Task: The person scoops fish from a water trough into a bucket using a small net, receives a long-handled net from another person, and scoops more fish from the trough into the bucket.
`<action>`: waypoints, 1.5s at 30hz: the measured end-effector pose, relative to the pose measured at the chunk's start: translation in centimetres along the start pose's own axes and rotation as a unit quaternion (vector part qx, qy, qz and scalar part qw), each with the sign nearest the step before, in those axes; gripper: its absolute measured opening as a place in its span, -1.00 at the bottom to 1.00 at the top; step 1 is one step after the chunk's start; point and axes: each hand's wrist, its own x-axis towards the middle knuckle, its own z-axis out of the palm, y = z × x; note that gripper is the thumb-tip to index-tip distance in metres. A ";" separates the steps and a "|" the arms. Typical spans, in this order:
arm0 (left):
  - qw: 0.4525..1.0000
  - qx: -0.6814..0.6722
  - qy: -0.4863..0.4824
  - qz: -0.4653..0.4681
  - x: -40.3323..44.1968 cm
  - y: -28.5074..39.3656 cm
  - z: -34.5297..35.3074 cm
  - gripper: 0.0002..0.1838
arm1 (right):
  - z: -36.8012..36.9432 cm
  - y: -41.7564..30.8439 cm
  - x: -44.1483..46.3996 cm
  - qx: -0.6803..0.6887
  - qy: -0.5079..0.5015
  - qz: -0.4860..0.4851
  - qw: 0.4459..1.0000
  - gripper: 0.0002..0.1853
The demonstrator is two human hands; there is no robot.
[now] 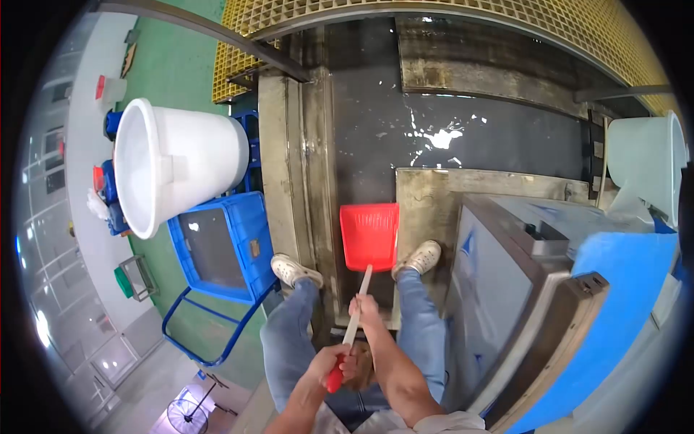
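A red plastic shovel [369, 235] points away from me in the middle of the head view, its blade over the dark, wet channel between my feet. Its pale shaft runs back toward my body and ends in a red grip [334, 380]. My left hand [332, 363] is closed around the handle near that red end. Farther up the shaft, closer to the blade, my right hand [365, 309] is wrapped around it.
Dark water [463, 137] fills the channel ahead, between concrete ledges [434, 184]. Left stand a white tub [195, 145] and a blue crate [249, 224] by a cart handle [210, 359]. A metal cabinet [491, 267] is close on my right; yellow grating [477, 16] borders the far side.
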 end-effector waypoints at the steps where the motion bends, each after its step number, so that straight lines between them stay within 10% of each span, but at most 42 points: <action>1: 0.999 -0.042 0.005 -0.019 1.5 1.4 -1.9 -0.82 | -2.0 1.8 2.7 0.032 0.021 0.022 0.999 -0.85; 12: 0.980 -0.152 0.014 -0.126 14.1 10.3 -16.1 -0.82 | -11.0 8.8 17.8 0.077 0.245 0.114 0.960 -0.85; 35: 0.963 0.173 -0.067 0.194 18.8 7.3 -21.6 -0.94 | 3.9 -0.6 18.2 -0.236 0.048 -0.185 0.953 -0.90; 45: 0.952 0.150 -0.158 0.217 2.9 6.8 -16.4 -0.91 | 16.9 2.1 5.1 -0.269 -0.021 -0.244 0.932 -0.89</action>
